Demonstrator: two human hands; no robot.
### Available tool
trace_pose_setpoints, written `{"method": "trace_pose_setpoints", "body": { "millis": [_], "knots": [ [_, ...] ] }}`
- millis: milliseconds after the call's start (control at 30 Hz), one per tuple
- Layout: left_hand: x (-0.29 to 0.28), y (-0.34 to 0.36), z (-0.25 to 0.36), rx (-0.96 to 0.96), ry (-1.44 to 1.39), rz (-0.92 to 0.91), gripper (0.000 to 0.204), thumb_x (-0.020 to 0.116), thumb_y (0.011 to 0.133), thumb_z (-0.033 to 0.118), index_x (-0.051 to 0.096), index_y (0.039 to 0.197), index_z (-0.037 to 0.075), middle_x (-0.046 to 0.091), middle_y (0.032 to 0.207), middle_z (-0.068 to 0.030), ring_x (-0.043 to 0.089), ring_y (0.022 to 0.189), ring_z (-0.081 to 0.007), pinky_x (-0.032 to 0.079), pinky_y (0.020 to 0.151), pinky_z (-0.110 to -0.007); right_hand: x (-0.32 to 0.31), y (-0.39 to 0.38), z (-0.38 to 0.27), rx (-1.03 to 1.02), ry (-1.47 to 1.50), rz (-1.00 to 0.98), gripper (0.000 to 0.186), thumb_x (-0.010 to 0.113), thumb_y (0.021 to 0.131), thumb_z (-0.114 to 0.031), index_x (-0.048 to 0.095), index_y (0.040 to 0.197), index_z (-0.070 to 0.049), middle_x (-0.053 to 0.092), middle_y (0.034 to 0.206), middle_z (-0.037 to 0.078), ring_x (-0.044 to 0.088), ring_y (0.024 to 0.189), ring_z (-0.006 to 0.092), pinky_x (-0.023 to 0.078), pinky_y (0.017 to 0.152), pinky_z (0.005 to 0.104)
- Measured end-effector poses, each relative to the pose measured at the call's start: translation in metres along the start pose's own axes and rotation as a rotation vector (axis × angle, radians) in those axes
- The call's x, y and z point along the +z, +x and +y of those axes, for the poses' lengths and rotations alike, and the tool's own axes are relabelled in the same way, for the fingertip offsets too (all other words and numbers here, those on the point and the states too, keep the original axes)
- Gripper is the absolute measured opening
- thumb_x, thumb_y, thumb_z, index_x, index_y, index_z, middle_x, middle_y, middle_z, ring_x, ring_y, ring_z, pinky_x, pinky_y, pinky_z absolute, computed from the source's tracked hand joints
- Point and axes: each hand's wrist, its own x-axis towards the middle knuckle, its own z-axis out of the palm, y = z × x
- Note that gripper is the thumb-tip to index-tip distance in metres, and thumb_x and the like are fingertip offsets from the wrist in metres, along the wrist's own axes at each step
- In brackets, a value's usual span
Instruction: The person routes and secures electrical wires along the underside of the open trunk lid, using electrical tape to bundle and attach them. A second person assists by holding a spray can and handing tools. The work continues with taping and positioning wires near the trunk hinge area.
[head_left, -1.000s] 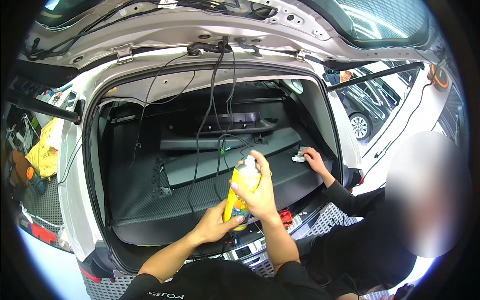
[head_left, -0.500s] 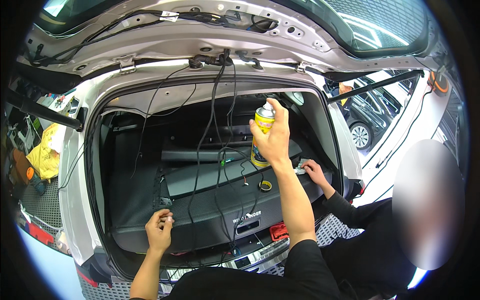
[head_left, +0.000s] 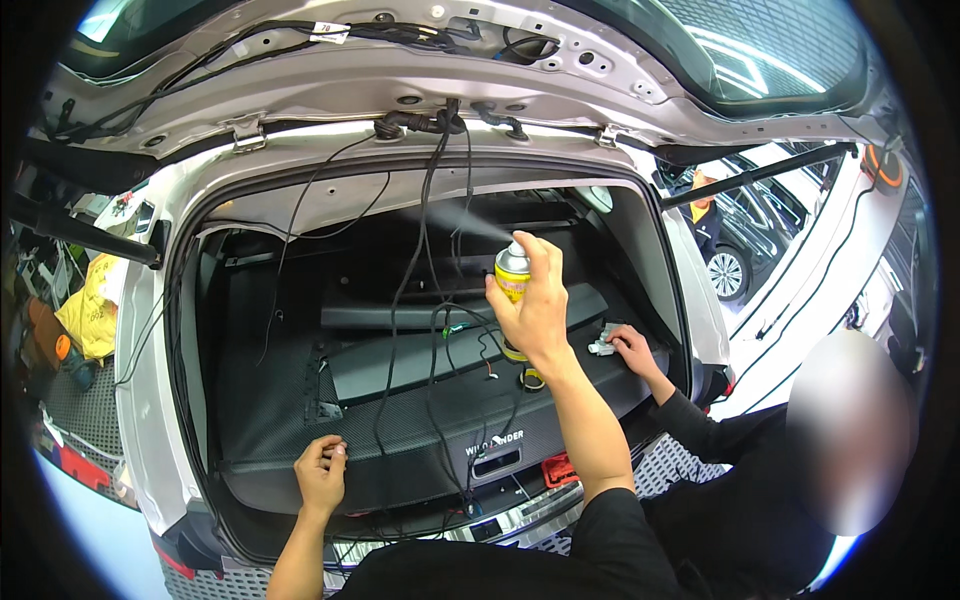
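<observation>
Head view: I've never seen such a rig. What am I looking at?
There is no machine: these are a person's bare hands, seen from above by the left of two fisheye cameras worn on the head. The right hand grips a yellow spray can, with mist leaving its top. The left hand is curled near the front of a black cargo cover; whether it holds anything is unclear. A grey panel lies on the cover, with black cables hanging in front. A co-worker's hand touches a small whitish item.

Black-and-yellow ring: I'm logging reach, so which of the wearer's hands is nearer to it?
Right. In the picture, the right hand, around the spray can, is just above the ring; the left hand is well off to its lower left.
</observation>
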Motion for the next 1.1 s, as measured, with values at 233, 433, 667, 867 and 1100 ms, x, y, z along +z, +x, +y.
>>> {"method": "trace_pose_setpoints", "body": {
  "millis": [233,433,667,867,1100],
  "knots": [
    [0.002,0.001,0.003,0.063,0.126,0.011,0.012,0.072,0.097,0.004,0.074,0.106,-0.004,0.078,0.093,-0.0123,0.073,0.078,-0.0141,0.057,0.064,-0.027,-0.005,0.048,0.014,-0.065,-0.041,0.153,0.066,0.081,0.085,-0.01,0.051,0.145,-0.009,0.056,0.131,0.023,0.066,0.111,0.0456,0.058,0.09,0.0497],
    [0.0,-0.002,0.001,0.023,0.077,-0.003,0.012,0.07,0.098,0.004,0.073,0.106,-0.005,0.077,0.093,-0.0129,0.074,0.081,-0.0135,0.058,0.066,-0.026,-0.005,0.058,0.034,0.047,0.068,0.085,0.068,0.082,0.085,-0.013,0.052,0.146,-0.008,0.059,0.124,0.022,0.066,0.11,0.0417,0.055,0.095,0.0472],
    [0.013,0.031,0.058,0.153,0.058,-0.114,0.016,0.071,0.098,0.008,0.073,0.11,-0.003,0.077,0.099,-0.0141,0.075,0.084,-0.0154,0.058,0.07,-0.027,-0.002,0.142,0.051,0.229,0.3,-0.078,0.073,0.084,0.084,-0.019,0.05,0.148,-0.007,0.069,0.124,0.024,0.071,0.112,0.0325,0.054,0.101,0.0431],
    [0.016,0.116,0.159,0.564,0.206,-0.054,0.017,0.073,0.093,0.007,0.074,0.108,-0.001,0.074,0.1,-0.0151,0.074,0.085,-0.0252,0.06,0.074,-0.033,0.017,0.194,0.043,0.242,0.221,-0.266,0.076,0.084,0.08,-0.022,0.051,0.147,-0.003,0.071,0.121,0.027,0.071,0.114,0.0379,0.054,0.101,0.045],
    [0.01,0.183,0.218,0.794,0.303,0.015,0.018,0.072,0.092,0.003,0.072,0.109,-0.002,0.074,0.099,-0.0141,0.071,0.086,-0.0257,0.058,0.074,-0.033,0.035,0.214,0.047,0.26,0.104,-0.367,0.08,0.082,0.077,-0.028,0.052,0.148,-0.005,0.071,0.126,0.028,0.07,0.12,0.0407,0.054,0.105,0.0461]
  ]
}}
